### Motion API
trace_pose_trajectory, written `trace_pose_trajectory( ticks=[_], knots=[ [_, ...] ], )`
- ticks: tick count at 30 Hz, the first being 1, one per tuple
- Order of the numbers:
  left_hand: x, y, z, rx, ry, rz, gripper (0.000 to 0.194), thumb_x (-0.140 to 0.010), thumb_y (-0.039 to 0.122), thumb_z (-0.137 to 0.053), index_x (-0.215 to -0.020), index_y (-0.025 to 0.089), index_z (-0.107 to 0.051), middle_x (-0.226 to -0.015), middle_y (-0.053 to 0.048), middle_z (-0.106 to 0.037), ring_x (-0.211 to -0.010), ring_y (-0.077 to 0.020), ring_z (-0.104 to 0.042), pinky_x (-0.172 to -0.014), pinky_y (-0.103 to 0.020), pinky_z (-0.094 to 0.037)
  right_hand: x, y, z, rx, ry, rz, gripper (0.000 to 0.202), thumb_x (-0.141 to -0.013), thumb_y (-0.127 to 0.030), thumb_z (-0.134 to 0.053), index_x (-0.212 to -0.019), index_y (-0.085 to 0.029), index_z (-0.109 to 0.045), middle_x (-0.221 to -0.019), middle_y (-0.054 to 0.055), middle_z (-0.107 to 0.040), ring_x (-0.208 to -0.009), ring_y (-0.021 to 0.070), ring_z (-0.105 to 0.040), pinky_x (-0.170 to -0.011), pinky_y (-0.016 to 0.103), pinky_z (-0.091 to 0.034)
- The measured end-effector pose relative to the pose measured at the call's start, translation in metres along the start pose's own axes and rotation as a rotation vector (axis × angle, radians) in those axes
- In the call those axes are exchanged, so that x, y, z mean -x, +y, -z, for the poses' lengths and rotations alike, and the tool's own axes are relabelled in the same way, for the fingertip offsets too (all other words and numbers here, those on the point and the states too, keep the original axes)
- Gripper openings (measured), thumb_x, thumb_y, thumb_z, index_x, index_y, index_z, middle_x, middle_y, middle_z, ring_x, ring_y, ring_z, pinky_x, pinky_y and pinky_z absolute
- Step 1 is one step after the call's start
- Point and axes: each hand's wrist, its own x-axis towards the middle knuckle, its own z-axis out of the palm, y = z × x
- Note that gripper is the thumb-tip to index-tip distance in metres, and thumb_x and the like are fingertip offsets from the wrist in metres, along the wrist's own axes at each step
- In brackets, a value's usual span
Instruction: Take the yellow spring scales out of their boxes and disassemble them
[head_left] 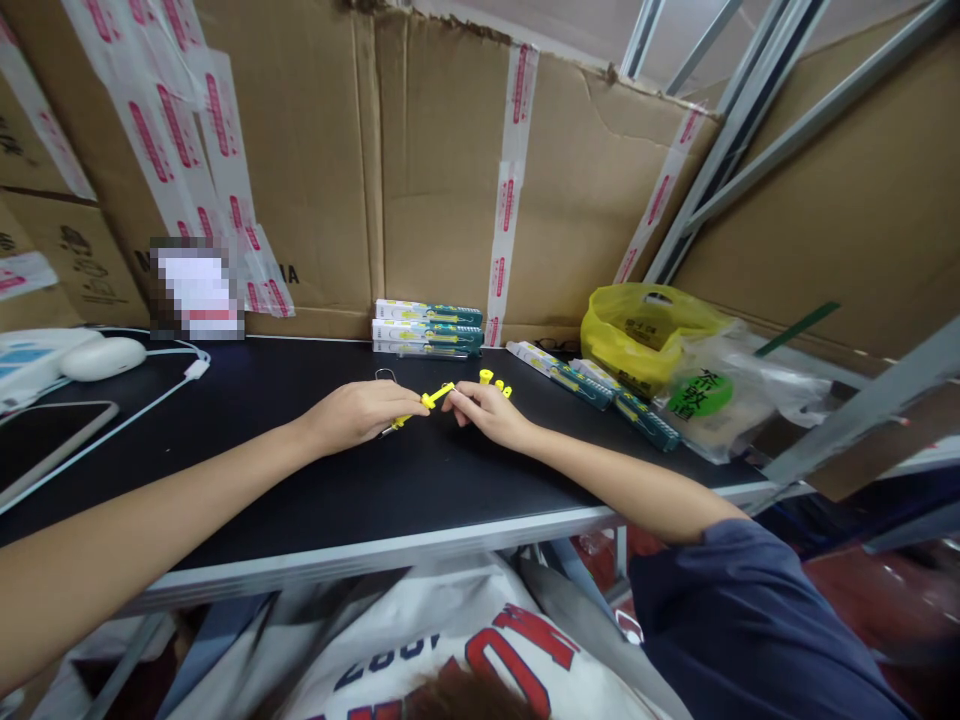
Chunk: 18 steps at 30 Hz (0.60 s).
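evenly, the left hand [358, 414] curls its fingers around a slim, glossy yellow tool [431, 400], held just over the matte black tabletop [300, 510]; the right hand [489, 413] pinches its far end with thumb and fingertips. just behind that hand stand small, round-headed yellow pieces [486, 377]. farther out, long card boxes [427, 330] lie stacked near ribbed brown cardboard [442, 170], with a crinkled yellow bag [609, 335] to the right.

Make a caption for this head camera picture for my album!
Bare left hand and right hand meet at a slim bright-yellow part above a black tabletop, narrow white-and-green cardboard boxes stacked behind.
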Motion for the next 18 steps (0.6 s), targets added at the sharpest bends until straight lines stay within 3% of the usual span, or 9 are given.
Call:
trace_pose_trajectory(
  ticks=[5, 8, 13, 18],
  knots=[
    [-0.004, 0.011, 0.004, 0.153, -0.118, 0.32, 0.023, -0.09, 0.017, -0.037, -0.098, 0.019, -0.058, -0.087, -0.001, -0.067, -0.075, -0.0144, -0.063, -0.071, -0.026, -0.046, 0.003, -0.005, -0.001, 0.055, -0.01, -0.003, 0.039, -0.096, -0.043, -0.041, -0.087, -0.013, -0.064, -0.056, -0.004, -0.047, -0.053, 0.0081, -0.044, -0.059, 0.021, -0.036],
    [-0.008, 0.018, 0.007, 0.225, -0.132, 0.445, 0.017, -0.09, 0.024, -0.038, -0.099, 0.02, -0.053, -0.083, 0.001, -0.064, -0.068, -0.0143, -0.06, -0.066, -0.026, -0.044, 0.004, -0.008, -0.002, 0.073, -0.016, -0.003, 0.038, -0.096, -0.041, -0.042, -0.087, -0.012, -0.065, -0.056, -0.004, -0.047, -0.054, 0.0083, -0.044, -0.059, 0.021, -0.036],
    [-0.01, 0.021, 0.004, 0.361, -0.12, 0.514, 0.025, -0.089, 0.043, -0.048, -0.102, 0.022, -0.049, -0.089, -0.001, -0.065, -0.071, -0.0147, -0.06, -0.065, -0.026, -0.044, 0.008, -0.013, -0.005, 0.133, -0.027, 0.029, 0.034, -0.096, -0.037, -0.043, -0.088, -0.012, -0.065, -0.062, -0.001, -0.054, -0.058, 0.0093, -0.047, -0.06, 0.021, -0.036],
    [-0.012, 0.024, -0.001, 0.41, -0.12, 0.484, 0.026, -0.093, 0.04, -0.042, -0.108, 0.021, -0.051, -0.082, 0.001, -0.065, -0.07, -0.0147, -0.061, -0.066, -0.025, -0.044, 0.009, -0.014, -0.008, 0.151, -0.048, 0.032, 0.032, -0.095, -0.038, -0.044, -0.088, -0.013, -0.064, -0.065, -0.001, -0.055, -0.06, 0.01, -0.048, -0.06, 0.021, -0.036]
  ],
)
